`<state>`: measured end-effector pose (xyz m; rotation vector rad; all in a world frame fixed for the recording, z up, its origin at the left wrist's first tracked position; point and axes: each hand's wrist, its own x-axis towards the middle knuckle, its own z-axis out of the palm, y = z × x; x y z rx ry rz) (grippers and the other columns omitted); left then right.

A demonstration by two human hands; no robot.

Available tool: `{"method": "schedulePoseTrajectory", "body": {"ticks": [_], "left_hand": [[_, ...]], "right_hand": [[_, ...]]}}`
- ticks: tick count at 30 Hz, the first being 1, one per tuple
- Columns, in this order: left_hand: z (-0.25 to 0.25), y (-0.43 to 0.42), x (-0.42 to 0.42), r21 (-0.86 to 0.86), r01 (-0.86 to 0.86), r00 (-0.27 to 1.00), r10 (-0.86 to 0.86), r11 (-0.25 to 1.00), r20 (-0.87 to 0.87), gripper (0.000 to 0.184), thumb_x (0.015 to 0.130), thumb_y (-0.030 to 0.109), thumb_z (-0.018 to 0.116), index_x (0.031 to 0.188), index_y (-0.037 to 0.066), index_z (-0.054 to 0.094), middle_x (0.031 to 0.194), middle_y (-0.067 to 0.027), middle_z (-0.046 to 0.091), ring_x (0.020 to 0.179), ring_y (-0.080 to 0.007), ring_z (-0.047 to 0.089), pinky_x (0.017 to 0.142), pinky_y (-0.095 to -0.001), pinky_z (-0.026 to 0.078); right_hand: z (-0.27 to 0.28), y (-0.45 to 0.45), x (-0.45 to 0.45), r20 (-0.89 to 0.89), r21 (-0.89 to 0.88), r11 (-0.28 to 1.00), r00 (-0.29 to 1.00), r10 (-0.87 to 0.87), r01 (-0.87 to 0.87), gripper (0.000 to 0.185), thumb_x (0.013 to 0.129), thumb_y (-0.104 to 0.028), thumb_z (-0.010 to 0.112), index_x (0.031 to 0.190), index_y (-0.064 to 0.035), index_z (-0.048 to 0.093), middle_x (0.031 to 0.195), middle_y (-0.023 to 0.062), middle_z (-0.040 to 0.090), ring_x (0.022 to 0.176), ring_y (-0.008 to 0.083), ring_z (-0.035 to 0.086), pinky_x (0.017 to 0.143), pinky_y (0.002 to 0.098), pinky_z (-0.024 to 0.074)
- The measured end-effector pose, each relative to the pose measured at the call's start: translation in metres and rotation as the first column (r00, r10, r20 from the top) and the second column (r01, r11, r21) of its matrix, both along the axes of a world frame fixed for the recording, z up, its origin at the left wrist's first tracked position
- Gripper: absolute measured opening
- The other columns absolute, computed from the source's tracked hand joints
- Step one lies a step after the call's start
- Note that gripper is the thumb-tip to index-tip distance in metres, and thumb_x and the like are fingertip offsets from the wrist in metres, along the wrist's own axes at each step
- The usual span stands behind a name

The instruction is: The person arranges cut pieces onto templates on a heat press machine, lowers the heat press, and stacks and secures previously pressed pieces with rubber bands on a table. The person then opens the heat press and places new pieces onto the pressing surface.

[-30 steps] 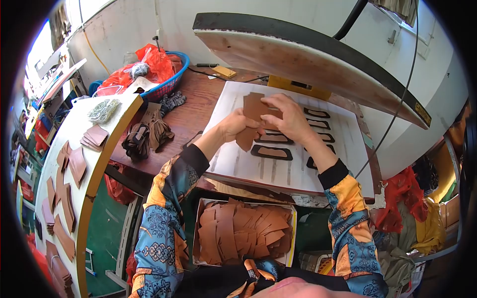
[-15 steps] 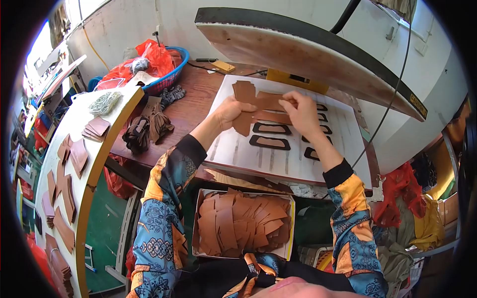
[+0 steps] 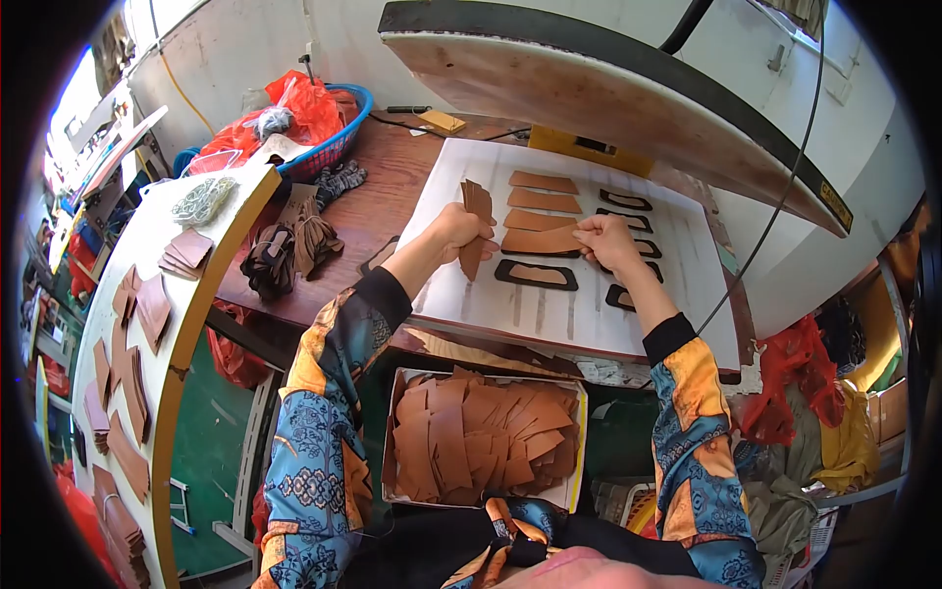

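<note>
My left hand grips a small stack of brown leather-like pieces, held above the left part of a white board. With finger and thumb, my right hand pinches the right end of a single brown piece, which lies over a black frame. Several brown pieces lie in a column behind it. Nearest me in that column, a black frame with a tan centre is uncovered. Another column of black frames stands to the right.
A raised press plate hangs over the board's far side. A box of brown pieces sits in front of me. To the left are a curved white table with more pieces and a blue basket holding red bags.
My left hand's stack has turned edge-on and away from the column. My right hand has come nearer to me, and another brown piece now lies over a black frame.
</note>
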<state>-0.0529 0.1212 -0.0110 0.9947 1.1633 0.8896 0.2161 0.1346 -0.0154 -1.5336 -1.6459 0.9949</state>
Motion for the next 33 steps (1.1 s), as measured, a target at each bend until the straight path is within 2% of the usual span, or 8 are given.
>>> {"method": "schedulePoseTrajectory", "body": {"ticks": [8, 11, 17, 20, 23, 26, 29, 33], "left_hand": [[0.006, -0.007, -0.001, 0.030, -0.021, 1.000, 0.020, 0.999, 0.011, 0.030, 0.081, -0.006, 0.054, 0.111, -0.010, 0.050, 0.104, -0.0183, 0.057, 0.080, -0.0307, 0.067, 0.057, -0.0368, 0.057], [0.007, -0.008, -0.001, 0.038, -0.027, 1.000, 0.027, 0.999, 0.006, 0.029, 0.081, -0.006, 0.054, 0.110, -0.011, 0.051, 0.103, -0.0184, 0.057, 0.079, -0.0304, 0.067, 0.056, -0.0364, 0.057], [0.003, -0.006, 0.004, 0.048, 0.001, 1.000, -0.002, 0.999, 0.014, 0.030, 0.081, -0.006, 0.054, 0.111, -0.010, 0.051, 0.105, -0.0180, 0.058, 0.082, -0.0305, 0.067, 0.057, -0.0370, 0.057], [0.004, -0.007, 0.011, 0.046, 0.025, 1.000, -0.024, 0.999, -0.009, 0.031, 0.082, -0.005, 0.053, 0.112, -0.010, 0.051, 0.106, -0.0179, 0.058, 0.084, -0.0304, 0.066, 0.058, -0.0372, 0.058], [0.000, -0.003, 0.014, 0.045, 0.051, 0.997, -0.048, 0.998, -0.064, 0.031, 0.083, -0.004, 0.052, 0.113, -0.010, 0.051, 0.107, -0.0179, 0.058, 0.086, -0.0302, 0.066, 0.059, -0.0374, 0.058], [-0.002, -0.002, 0.014, 0.060, 0.057, 0.996, -0.052, 0.997, -0.075, 0.030, 0.084, -0.004, 0.052, 0.113, -0.011, 0.051, 0.108, -0.0178, 0.058, 0.085, -0.0301, 0.066, 0.059, -0.0376, 0.058], [0.001, -0.004, 0.014, 0.057, 0.051, 0.997, -0.047, 0.997, -0.057, 0.029, 0.084, -0.003, 0.052, 0.112, -0.010, 0.051, 0.107, -0.0175, 0.058, 0.084, -0.0299, 0.066, 0.059, -0.0373, 0.058], [0.009, -0.011, 0.008, 0.089, 0.049, 0.997, -0.054, 0.995, 0.055, 0.028, 0.084, -0.001, 0.054, 0.111, -0.008, 0.053, 0.104, -0.0164, 0.058, 0.083, -0.0288, 0.066, 0.059, -0.0351, 0.056]], "right_hand": [[0.011, -0.009, -0.006, -0.145, -0.009, 0.999, 0.989, 0.038, -0.040, 0.017, 0.084, -0.008, 0.066, 0.096, 0.0038, 0.064, 0.070, 0.0016, 0.060, 0.055, 0.0072, 0.053, 0.049, 0.0205, 0.0453], [0.010, -0.010, -0.008, -0.037, -0.010, 1.000, 0.999, 0.011, -0.012, 0.016, 0.084, -0.008, 0.065, 0.095, 0.0037, 0.064, 0.069, 0.0015, 0.060, 0.055, 0.0070, 0.053, 0.048, 0.0204, 0.0450], [0.000, -0.004, -0.003, -0.014, 0.012, 1.000, 1.000, 0.015, -0.015, 0.014, 0.084, -0.006, 0.065, 0.094, 0.0038, 0.064, 0.069, 0.0022, 0.060, 0.055, 0.0066, 0.053, 0.046, 0.0199, 0.0436], [-0.007, 0.000, 0.001, 0.024, 0.016, 1.000, 0.999, 0.026, -0.027, 0.018, 0.081, -0.008, 0.068, 0.095, 0.0032, 0.064, 0.069, 0.0048, 0.062, 0.056, 0.0119, 0.057, 0.050, 0.0254, 0.0466], [-0.006, -0.004, 0.004, 0.372, 0.168, 0.981, 0.928, 0.026, -0.095, 0.026, 0.076, -0.010, 0.070, 0.098, 0.0015, 0.064, 0.076, 0.0087, 0.066, 0.067, 0.0198, 0.063, 0.062, 0.0309, 0.0501], [0.005, -0.013, 0.001, 0.485, 0.288, 0.950, 0.874, -0.037, -0.121, 0.032, 0.073, -0.012, 0.071, 0.102, -0.0004, 0.064, 0.087, 0.0117, 0.068, 0.081, 0.0250, 0.065, 0.074, 0.0336, 0.0500], [0.019, -0.019, -0.004, 0.378, 0.318, 0.903, 0.912, 0.158, -0.288, 0.031, 0.074, -0.011, 0.070, 0.102, -0.0003, 0.064, 0.093, 0.0128, 0.067, 0.086, 0.0238, 0.064, 0.076, 0.0327, 0.0499], [0.025, -0.019, -0.017, 0.285, 0.314, 0.883, 0.922, 0.263, -0.349, 0.031, 0.075, -0.009, 0.068, 0.104, -0.0004, 0.063, 0.093, 0.0126, 0.066, 0.084, 0.0233, 0.064, 0.075, 0.0335, 0.0499]]}}
